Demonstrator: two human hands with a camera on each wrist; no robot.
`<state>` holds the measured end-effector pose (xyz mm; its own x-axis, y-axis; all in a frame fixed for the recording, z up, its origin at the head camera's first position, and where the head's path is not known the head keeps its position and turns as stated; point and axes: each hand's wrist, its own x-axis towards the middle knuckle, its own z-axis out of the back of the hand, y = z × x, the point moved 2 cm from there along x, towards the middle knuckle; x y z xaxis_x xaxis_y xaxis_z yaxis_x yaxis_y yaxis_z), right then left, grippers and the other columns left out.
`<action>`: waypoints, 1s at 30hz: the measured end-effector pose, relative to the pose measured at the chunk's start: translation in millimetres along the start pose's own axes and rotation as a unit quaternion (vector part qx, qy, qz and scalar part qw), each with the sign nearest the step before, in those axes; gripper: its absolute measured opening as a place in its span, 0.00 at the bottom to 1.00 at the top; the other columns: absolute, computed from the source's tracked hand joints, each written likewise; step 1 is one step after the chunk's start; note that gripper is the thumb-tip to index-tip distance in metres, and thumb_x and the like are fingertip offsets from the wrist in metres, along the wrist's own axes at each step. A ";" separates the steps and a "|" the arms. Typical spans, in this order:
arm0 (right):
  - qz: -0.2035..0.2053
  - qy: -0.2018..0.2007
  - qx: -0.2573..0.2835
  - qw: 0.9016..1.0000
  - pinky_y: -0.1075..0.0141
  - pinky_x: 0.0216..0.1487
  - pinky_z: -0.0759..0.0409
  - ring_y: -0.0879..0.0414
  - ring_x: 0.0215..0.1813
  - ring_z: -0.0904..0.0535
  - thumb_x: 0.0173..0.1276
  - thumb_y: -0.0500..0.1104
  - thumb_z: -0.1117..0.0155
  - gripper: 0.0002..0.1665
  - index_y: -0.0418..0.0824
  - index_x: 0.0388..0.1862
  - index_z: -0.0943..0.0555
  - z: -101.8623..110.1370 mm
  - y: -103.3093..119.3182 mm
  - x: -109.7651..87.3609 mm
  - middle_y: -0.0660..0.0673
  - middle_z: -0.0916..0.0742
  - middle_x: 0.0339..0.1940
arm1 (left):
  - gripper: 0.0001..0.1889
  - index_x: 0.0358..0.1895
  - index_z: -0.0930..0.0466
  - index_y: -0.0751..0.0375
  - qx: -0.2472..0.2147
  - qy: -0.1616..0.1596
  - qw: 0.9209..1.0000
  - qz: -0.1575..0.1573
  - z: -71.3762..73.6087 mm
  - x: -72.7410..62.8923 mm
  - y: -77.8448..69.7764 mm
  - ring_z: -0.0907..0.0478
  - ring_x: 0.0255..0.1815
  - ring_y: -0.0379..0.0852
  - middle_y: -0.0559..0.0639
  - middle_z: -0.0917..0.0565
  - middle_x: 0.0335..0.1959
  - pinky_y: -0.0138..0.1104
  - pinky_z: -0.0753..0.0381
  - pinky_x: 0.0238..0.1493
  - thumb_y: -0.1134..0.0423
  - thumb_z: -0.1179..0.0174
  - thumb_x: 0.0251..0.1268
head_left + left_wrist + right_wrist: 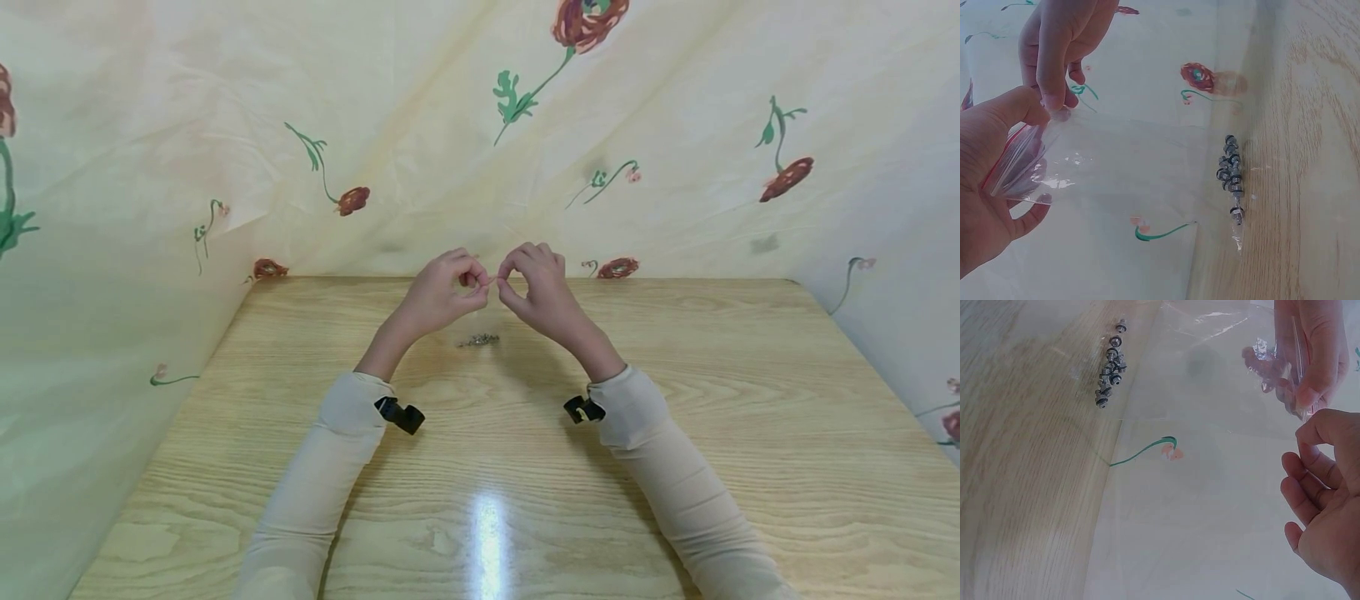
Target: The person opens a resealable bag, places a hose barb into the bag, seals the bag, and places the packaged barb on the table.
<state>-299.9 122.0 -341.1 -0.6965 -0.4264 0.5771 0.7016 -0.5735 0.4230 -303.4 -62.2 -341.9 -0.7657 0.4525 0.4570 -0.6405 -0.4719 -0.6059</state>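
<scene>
A clear zip bag (1129, 150) with a red line along its top hangs between both hands above the table. My left hand (441, 293) grips the bag's top edge, the plastic bunched between thumb and fingers. At one end of the zip strip, my right hand (545, 292) pinches the bag with thumb and index finger, close beside the left fingertips. Its other fingers are loosely curled in the right wrist view. Several small metal fittings with black rings (1110, 365) lie bunched along the bag's bottom.
Under the hands spreads a wood-grain table (480, 450). Behind it and at the sides hangs a pale cloth (420, 100) with printed red flowers. Black straps (401, 415) circle both sleeved wrists.
</scene>
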 end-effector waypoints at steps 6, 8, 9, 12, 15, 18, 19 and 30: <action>-0.002 0.002 0.000 1.000 0.41 0.57 0.40 0.42 0.45 0.31 0.70 0.36 0.38 0.03 0.35 0.38 0.21 0.7 -0.6 -0.7 0.38 0.17 0.44 | 0.02 0.35 0.19 0.64 -0.010 0.007 1.000 0.004 0.4 -0.9 -2.2 0.24 0.42 0.60 0.53 0.23 0.34 0.37 0.26 0.46 0.69 0.37 0.64; -0.002 0.002 0.000 1.000 0.42 0.56 0.40 0.42 0.45 0.32 0.70 0.35 0.38 0.03 0.36 0.38 0.21 0.5 -1.0 -0.7 0.38 0.18 0.44 | 0.02 0.35 0.19 0.64 -0.011 0.008 1.000 0.003 0.3 -1.0 -2.4 0.24 0.42 0.60 0.53 0.23 0.34 0.40 0.25 0.47 0.69 0.37 0.65; -0.002 0.001 0.000 1.000 0.42 0.56 0.40 0.42 0.45 0.32 0.69 0.35 0.38 0.02 0.36 0.37 0.21 0.4 -1.3 -0.6 0.38 0.18 0.43 | 0.02 0.35 0.19 0.64 -0.011 0.007 1.000 0.002 0.3 -1.1 -2.3 0.24 0.42 0.60 0.53 0.23 0.34 0.41 0.25 0.47 0.69 0.37 0.65; -0.001 0.000 0.001 1.000 0.42 0.56 0.40 0.42 0.44 0.32 0.69 0.34 0.37 0.02 0.36 0.37 0.22 0.3 -2.0 -0.6 0.38 0.17 0.43 | 0.02 0.35 0.19 0.63 -0.009 0.007 1.000 0.000 0.4 -1.6 -2.1 0.25 0.41 0.58 0.53 0.23 0.33 0.41 0.25 0.47 0.68 0.37 0.65; -0.001 0.000 0.002 1.000 0.43 0.54 0.40 0.42 0.44 0.32 0.69 0.34 0.37 0.01 0.36 0.37 0.21 0.7 -2.5 -0.6 0.38 0.17 0.43 | 0.02 0.35 0.19 0.63 -0.010 0.008 1.000 0.000 0.1 -1.8 -1.6 0.25 0.41 0.57 0.53 0.23 0.33 0.39 0.26 0.46 0.68 0.37 0.65; 0.000 -0.001 0.002 1.000 0.43 0.54 0.40 0.41 0.44 0.31 0.69 0.34 0.38 0.01 0.36 0.37 0.21 0.7 -3.5 -0.6 0.37 0.17 0.43 | 0.02 0.35 0.19 0.62 -0.012 0.010 1.000 0.000 -0.1 -2.1 -1.4 0.25 0.41 0.57 0.53 0.23 0.33 0.37 0.27 0.46 0.68 0.37 0.65; 0.000 -0.001 0.002 1.000 0.43 0.54 0.40 0.41 0.44 0.31 0.69 0.34 0.38 0.02 0.36 0.37 0.21 0.6 -4.1 -0.6 0.37 0.17 0.43 | 0.01 0.35 0.19 0.62 -0.012 0.011 1.000 0.000 -0.2 -2.1 -1.2 0.25 0.41 0.56 0.53 0.23 0.33 0.37 0.27 0.46 0.68 0.37 0.65; -0.002 0.004 0.012 1.000 0.42 0.56 0.41 0.41 0.45 0.31 0.70 0.35 0.38 0.01 0.37 0.37 0.21 1.9 -5.5 -0.6 0.37 0.17 0.43 | 0.03 0.36 0.19 0.66 -0.024 0.026 0.999 0.000 2.7 -1.3 0.2 0.28 0.39 0.50 0.53 0.24 0.34 0.49 0.23 0.52 0.68 0.37 0.65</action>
<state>-303.1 126.7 -342.4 -0.6999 -0.4307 0.5699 0.7027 -0.5580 0.4414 -302.7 -64.9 -340.8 -0.7610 0.4921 0.4228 -0.6357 -0.4351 -0.6376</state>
